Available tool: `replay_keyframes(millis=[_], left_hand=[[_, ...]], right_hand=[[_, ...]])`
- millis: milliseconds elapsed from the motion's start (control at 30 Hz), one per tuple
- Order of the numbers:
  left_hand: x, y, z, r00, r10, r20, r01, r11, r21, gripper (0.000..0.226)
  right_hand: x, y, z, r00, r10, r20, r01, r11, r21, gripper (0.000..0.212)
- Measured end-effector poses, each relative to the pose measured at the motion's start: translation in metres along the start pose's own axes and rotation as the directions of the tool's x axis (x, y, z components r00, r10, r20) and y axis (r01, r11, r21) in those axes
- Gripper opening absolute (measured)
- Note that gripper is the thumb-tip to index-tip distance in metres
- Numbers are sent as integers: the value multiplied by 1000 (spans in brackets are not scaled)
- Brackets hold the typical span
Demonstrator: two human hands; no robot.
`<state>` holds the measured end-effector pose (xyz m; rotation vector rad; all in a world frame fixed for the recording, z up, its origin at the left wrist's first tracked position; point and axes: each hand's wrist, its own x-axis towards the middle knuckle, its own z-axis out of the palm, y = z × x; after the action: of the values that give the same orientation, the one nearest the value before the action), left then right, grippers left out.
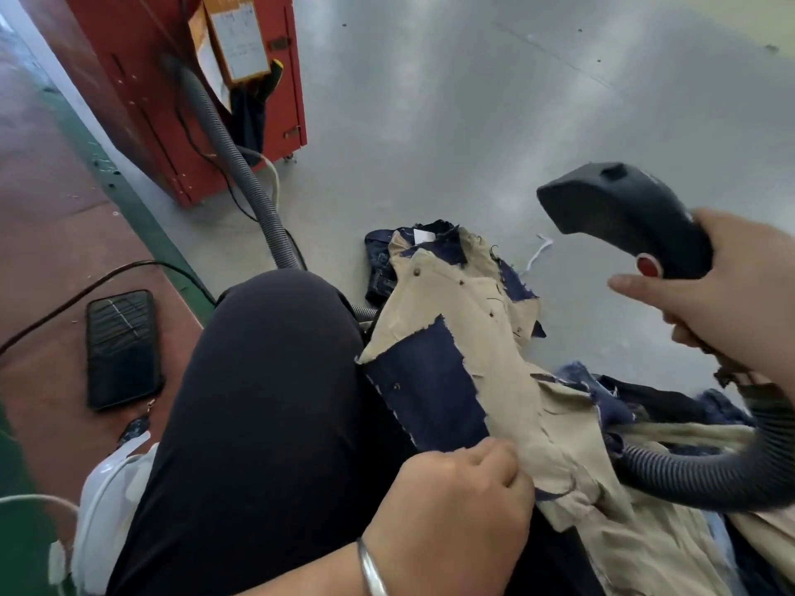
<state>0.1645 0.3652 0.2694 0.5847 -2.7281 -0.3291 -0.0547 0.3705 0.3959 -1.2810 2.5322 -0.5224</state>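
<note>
Garment [494,380]: a beige jacket with navy patches and raw, frayed edges. It is draped from the person's lap onto the floor, with its far end lying over a denim piece [380,264].
Grey floor [473,101]: a wide bare stretch runs beyond and to the right of the garment. A white strip of scrap [537,255] lies just beside the cloth.
Red cabinet [142,101]: stands at the floor's left edge, well apart from the garment. An orange holder [234,36] on its face has a paper sheet in it.
Leg [266,402]: dark trousers with the knee raised, touching the garment's left edge.
Hose [688,475]: ribbed grey, crossing the garment's near right part.
Suction nozzle [623,212]: black, held above the floor to the right of the garment.
Phone [122,350]: lies flat on the red-brown floor left of the leg.
Right hand [731,294]: wrapped round the nozzle's handle, one digit stretched out by the red button [648,265].
Left hand [456,509]: fingers curled, gripping the beige cloth at its near edge.
</note>
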Motion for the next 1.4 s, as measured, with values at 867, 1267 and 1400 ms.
replay_keyframes(millis=[867, 1267, 1400], left_hand=[[14, -10, 17, 989, -67, 133, 72, 997, -35, 29], [7, -9, 14, 991, -103, 84, 105, 994, -21, 37], [6, -9, 16, 992, -107, 60, 112, 991, -77, 29]], right_hand=[[-32, 5, 37, 919, -35, 392, 139, 960, -242, 38], [41, -13, 23, 942, -175, 285, 204, 976, -77, 32], [5, -3, 7, 905, -253, 341, 358, 887, -291, 43]])
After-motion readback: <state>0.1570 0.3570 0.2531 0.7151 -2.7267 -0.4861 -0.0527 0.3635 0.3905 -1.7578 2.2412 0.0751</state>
